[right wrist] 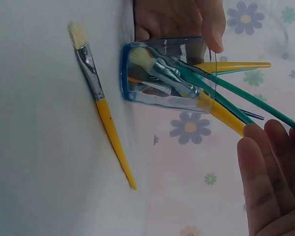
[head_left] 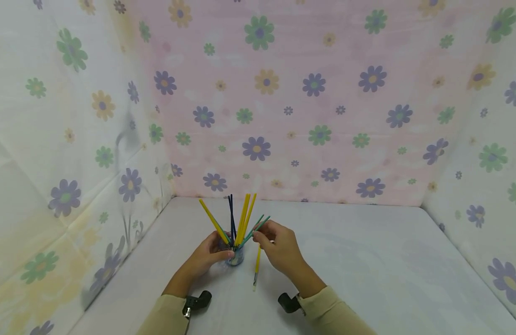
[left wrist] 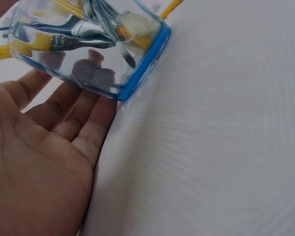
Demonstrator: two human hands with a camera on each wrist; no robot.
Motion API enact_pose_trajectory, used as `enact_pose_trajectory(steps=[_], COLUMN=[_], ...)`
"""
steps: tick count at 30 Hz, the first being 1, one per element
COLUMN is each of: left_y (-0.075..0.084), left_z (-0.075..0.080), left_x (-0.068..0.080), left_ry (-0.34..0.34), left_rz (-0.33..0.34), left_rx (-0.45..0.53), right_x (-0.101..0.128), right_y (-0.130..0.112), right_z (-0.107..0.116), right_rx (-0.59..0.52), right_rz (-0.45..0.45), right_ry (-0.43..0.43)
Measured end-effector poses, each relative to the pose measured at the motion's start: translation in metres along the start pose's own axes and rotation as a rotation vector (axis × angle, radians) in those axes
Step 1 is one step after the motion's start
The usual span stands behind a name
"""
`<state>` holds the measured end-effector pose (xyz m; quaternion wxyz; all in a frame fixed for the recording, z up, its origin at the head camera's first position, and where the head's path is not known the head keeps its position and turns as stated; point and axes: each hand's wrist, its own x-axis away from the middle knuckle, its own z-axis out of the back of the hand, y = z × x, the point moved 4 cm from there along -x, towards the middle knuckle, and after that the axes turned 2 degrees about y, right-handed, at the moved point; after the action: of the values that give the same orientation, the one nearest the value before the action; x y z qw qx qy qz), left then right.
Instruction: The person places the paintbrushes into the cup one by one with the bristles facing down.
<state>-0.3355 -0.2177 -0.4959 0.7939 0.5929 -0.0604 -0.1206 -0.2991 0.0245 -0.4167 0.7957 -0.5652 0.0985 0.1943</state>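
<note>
A clear plastic cup (head_left: 235, 258) with a blue base stands on the table, bristle ends of several paintbrushes down inside it. My left hand (head_left: 202, 257) holds the cup from the left, thumb in front and fingers behind. Yellow brush handles (head_left: 243, 218), dark blue handles (head_left: 232, 216) and green ones fan out above the rim. At the cup's right, my right hand (head_left: 283, 247) pinches the upper end of a green paintbrush (right wrist: 255, 101) whose lower part is in the cup. Another green handle (right wrist: 221, 96) leans close to those fingers.
One yellow paintbrush (right wrist: 110, 130) lies on the white table (head_left: 367, 270) right of the cup, bristles toward me, its handle end partly behind my right hand. Flower-patterned cloth (head_left: 291, 102) walls the table at the back and both sides.
</note>
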Motion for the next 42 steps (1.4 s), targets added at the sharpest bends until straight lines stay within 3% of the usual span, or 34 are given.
enact_pose_trajectory(steps=[9,16,20,25,34,42], left_y=[0.001,0.002,0.003,0.003,0.002,0.0], left_z=[0.001,0.001,0.002,0.003,-0.001,0.008], left_x=[0.001,0.003,0.005,0.004,0.002,0.002], left_ry=[0.011,0.017,0.033,0.036,0.103,0.204], left_rz=[-0.011,0.002,0.007,0.02,0.046,0.071], left_rx=[-0.005,-0.021,-0.028,-0.029,-0.111,-0.182], right_x=[0.001,-0.002,-0.01,-0.026,-0.043,-0.051], right_y=[0.01,0.015,0.026,0.041,0.065,0.07], right_z=[-0.008,-0.004,-0.001,0.003,-0.003,-0.013], right_rx=[0.087,0.038,0.055,0.23,0.416,0.515], right_rz=[-0.024,-0.03,-0.106,-0.25,-0.494,-0.538], right_ry=[-0.034,-0.038,-0.027,0.004,-0.15,-0.204])
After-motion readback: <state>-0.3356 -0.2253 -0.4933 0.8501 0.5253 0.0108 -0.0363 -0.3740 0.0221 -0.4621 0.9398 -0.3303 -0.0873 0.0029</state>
